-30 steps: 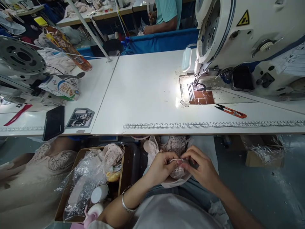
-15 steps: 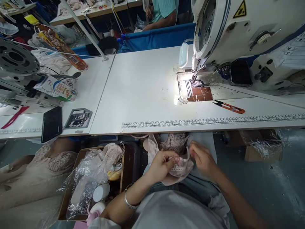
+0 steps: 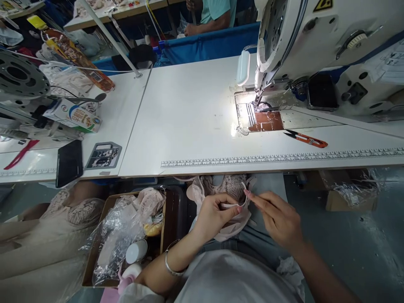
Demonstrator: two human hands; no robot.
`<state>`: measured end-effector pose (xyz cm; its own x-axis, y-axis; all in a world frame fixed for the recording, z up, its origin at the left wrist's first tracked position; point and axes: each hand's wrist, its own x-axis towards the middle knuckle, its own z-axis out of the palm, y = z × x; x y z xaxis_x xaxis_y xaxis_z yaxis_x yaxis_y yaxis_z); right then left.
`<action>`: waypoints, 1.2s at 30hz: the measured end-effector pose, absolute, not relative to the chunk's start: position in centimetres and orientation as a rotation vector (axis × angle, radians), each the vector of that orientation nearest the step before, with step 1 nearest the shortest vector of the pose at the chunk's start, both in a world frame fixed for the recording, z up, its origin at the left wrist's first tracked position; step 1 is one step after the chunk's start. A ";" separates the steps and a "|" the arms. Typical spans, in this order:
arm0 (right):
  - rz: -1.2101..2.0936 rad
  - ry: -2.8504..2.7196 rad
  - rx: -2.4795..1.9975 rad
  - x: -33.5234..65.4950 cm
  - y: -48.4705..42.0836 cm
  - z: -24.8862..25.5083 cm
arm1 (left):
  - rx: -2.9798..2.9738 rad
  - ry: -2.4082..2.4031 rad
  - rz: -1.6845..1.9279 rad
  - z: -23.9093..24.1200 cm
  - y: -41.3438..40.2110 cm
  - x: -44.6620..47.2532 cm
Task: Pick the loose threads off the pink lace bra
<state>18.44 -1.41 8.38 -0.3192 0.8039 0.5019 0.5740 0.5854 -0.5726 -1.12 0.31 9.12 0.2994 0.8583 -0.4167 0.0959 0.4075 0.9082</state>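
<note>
Below the table (image 3: 189, 139) edge, the left hand (image 3: 214, 214) pinches a pale strap (image 3: 232, 205) of the lace garment (image 3: 225, 191) on the lap; the right hand (image 3: 277, 216) grips the strap's other end with fingertips.

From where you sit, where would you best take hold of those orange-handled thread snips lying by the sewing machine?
Probably by the orange handle, coming from above on the right-hand side. The thread snips lie flat on the white table, dark blades pointing left toward the lit needle plate, so the handle end is the blunt one. Nothing lies against that end.
</note>
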 end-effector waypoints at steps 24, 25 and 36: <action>-0.028 -2.275 -1.136 17.9 -1.8 7.4 | 1.052 1.074 0.726 8.4 0.4 -1.1; -0.026 -2.276 -1.134 17.9 -1.9 7.4 | 1.058 1.077 0.724 8.4 0.4 -1.1; 0.984 -1.788 -1.122 16.9 -2.9 6.8 | 1.389 1.063 0.638 8.4 0.3 -0.7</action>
<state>16.86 -2.85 6.81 -0.2958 0.9310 0.2140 0.3178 0.3072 -0.8970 -0.74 0.34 8.39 0.4298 0.8761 -0.2183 0.2197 0.1330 0.9665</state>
